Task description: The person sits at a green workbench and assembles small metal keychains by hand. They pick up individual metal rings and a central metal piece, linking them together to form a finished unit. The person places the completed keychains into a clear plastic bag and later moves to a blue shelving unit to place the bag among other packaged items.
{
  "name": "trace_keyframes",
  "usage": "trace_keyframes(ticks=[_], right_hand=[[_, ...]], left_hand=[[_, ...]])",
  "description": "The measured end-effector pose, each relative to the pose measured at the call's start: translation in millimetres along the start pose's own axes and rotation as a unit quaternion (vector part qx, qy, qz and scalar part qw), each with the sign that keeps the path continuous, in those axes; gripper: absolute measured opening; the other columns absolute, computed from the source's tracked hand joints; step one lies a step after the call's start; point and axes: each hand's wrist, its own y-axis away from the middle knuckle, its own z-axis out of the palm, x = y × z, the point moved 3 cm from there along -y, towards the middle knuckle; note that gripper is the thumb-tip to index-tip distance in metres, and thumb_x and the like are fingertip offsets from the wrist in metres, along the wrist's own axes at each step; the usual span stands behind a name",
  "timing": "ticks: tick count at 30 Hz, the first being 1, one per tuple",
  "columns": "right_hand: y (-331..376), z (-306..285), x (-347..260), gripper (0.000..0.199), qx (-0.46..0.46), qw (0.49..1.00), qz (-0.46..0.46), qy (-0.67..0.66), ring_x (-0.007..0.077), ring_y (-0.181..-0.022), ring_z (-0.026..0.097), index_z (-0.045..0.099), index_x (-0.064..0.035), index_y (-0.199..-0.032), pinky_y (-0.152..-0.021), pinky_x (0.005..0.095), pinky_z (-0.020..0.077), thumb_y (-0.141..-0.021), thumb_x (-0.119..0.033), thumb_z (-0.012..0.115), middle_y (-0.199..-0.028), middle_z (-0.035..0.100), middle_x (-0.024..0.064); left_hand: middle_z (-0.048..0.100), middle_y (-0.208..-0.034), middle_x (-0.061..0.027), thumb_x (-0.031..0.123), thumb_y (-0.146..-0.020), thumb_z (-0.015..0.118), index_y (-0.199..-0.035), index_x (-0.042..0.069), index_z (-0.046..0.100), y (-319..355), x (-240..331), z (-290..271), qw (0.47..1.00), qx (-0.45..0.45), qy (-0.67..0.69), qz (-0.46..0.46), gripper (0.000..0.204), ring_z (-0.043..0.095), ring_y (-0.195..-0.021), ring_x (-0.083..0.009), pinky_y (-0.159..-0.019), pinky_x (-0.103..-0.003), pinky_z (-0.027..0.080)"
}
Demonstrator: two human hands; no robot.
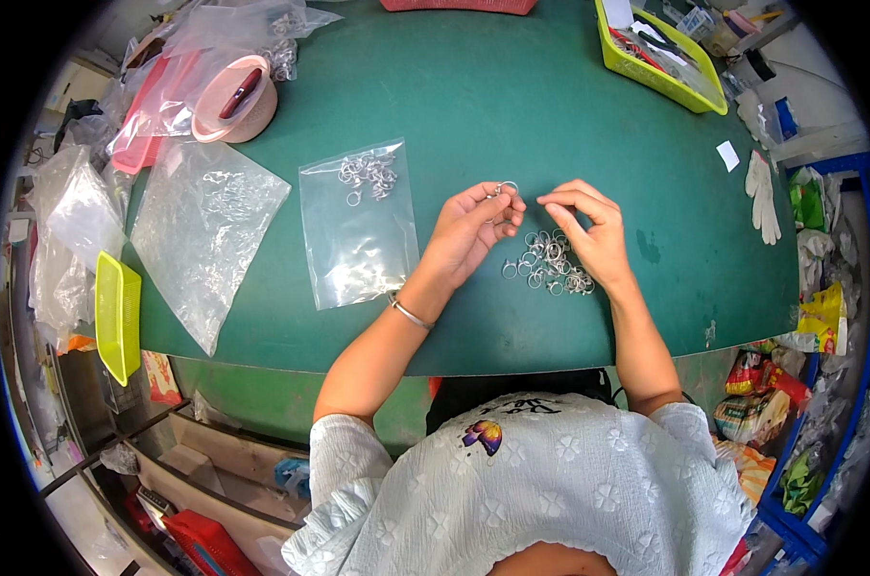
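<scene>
My left hand [473, 228] pinches a metal key ring [508, 186] between thumb and fingers, above the table. Close by on its right, my right hand [593, 226] has thumb and forefinger drawn together; anything between their tips is too small to make out. Beneath my right hand lies a loose pile of silver key rings [550, 264]. To the left of my left hand, a clear plastic bag [353, 254] lies flat, with a cluster of similar metal rings [368, 176] at its far end.
The green table [454, 96] carries another clear bag [209, 221] and a pink bowl [235, 101] at left. A yellow-green basket [689, 94] holding tools stands far right, near a white glove [763, 197]. A yellow tray [116, 322] sits at the left edge.
</scene>
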Motion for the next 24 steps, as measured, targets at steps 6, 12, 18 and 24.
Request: trace_keyframes(ticks=[6, 12, 18, 24], right_hand=[[7.2, -12.3, 5.8, 0.039, -0.222, 0.967, 0.027, 0.125, 0.0245, -0.086, 0.049, 0.059, -0.0044, -0.092, -0.084, 0.0336, 0.0366, -0.060, -0.017, 0.076, -0.091, 0.055, 0.0069], [13.2, -9.8, 19.2, 0.027, -0.232, 0.965, 0.052, 0.115, 0.0184, -0.070, 0.049, 0.059, -0.0038, -0.091, -0.068, 0.0304, 0.0423, -0.068, -0.010, 0.072, -0.079, 0.053, 0.0058], [11.6, -17.7, 34.1, 0.011, -0.114, 0.952, 0.240, -0.155, 0.0071, -0.063, 0.051, 0.059, 0.0002, -0.087, -0.054, 0.0211, 0.0407, -0.082, -0.009, 0.061, -0.075, 0.057, 0.0016], [12.0, -8.2, 35.1, 0.014, -0.078, 0.859, 0.291, -0.414, 0.0082, -0.067, 0.051, 0.057, -0.0018, -0.095, -0.057, 0.0204, 0.0410, -0.089, -0.013, 0.053, -0.077, 0.056, 0.0021]], left_hand=[[0.059, -0.086, -0.0113, 0.013, -0.087, 0.051, -0.090, 0.001, 0.054, 3.4, 7.6, 10.6, 0.998, 0.037, -0.025, 0.031, 0.012, 0.056, -0.075, -0.0141, -0.062, -0.022, 0.043], [0.058, -0.072, -0.0085, 0.023, -0.090, 0.050, -0.077, 0.005, 0.050, 3.8, 7.1, -2.0, 0.997, 0.077, -0.019, 0.015, 0.022, 0.050, -0.059, -0.0110, -0.047, -0.021, 0.035], [0.057, -0.069, -0.0057, 0.018, -0.089, 0.053, -0.087, 0.002, 0.054, 4.2, 4.6, 2.3, 0.994, 0.093, -0.058, 0.019, 0.016, 0.046, -0.054, -0.0083, -0.044, -0.019, 0.031], [0.056, -0.081, -0.0024, 0.011, -0.085, 0.058, -0.106, 0.001, 0.055, 3.3, -1.7, 6.1, 0.992, 0.062, -0.106, -0.008, 0.023, 0.042, -0.059, -0.0036, -0.046, -0.017, 0.031]])
